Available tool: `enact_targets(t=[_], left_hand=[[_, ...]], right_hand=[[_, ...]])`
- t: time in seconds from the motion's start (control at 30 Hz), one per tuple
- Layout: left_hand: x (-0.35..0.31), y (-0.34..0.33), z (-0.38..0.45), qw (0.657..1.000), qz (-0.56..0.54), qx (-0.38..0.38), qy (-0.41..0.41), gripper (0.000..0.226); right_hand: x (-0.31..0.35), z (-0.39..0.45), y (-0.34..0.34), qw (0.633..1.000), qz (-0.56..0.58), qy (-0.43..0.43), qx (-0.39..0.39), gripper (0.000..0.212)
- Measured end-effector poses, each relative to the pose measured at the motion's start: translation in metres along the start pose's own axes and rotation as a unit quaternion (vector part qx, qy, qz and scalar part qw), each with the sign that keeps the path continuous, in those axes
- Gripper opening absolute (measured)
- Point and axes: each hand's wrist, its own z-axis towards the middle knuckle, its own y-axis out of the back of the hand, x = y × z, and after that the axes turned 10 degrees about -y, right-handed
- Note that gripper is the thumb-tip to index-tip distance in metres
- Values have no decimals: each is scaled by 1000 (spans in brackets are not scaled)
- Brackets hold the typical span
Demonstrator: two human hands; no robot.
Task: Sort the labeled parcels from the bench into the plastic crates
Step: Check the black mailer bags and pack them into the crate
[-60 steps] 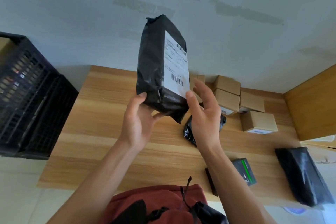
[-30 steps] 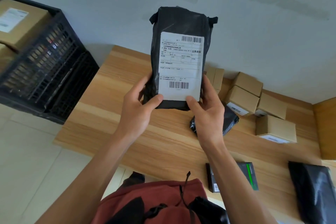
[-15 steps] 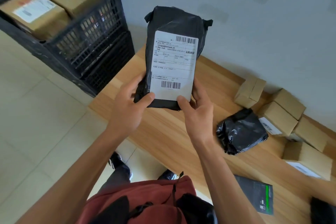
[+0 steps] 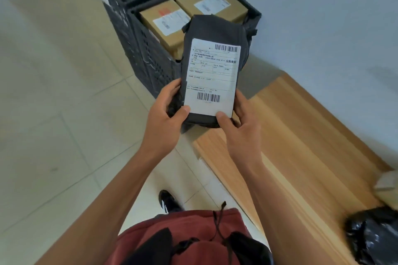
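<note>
Both hands, left hand (image 4: pixel 165 112) and right hand (image 4: pixel 241 127), pinch the bottom corners of the black labeled parcel (image 4: pixel 212 71), fingers curled behind it, held upright with long axis pointing at the near crate (image 4: pixel 150 54) just ahead, off the tabletop (image 4: pixel 301 146).

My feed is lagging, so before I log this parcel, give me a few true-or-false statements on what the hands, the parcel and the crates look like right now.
1. Both hands grip the black parcel at its lower end. True: left hand, right hand.
2. The parcel's white label faces away from the camera. False: it faces the camera.
3. The nearer crate holds two brown boxes. True.
4. The held parcel rests on the bench. False: it is held in the air.
5. A crumpled black bag lies on the bench. True.
</note>
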Motion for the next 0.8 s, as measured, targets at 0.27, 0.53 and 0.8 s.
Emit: enact_targets(t=[0.27, 0.53, 0.8], left_hand=[[25, 83, 46, 996, 35, -79, 16, 61], [43, 116, 118, 990, 75, -107, 60, 59], [51, 142, 191, 985, 98, -124, 75, 61]], right_hand=[[24, 51, -94, 997, -42, 19, 62, 62], [30, 133, -153, 993, -43, 10, 106, 59], [46, 219, -200, 983, -61, 5, 172, 59]])
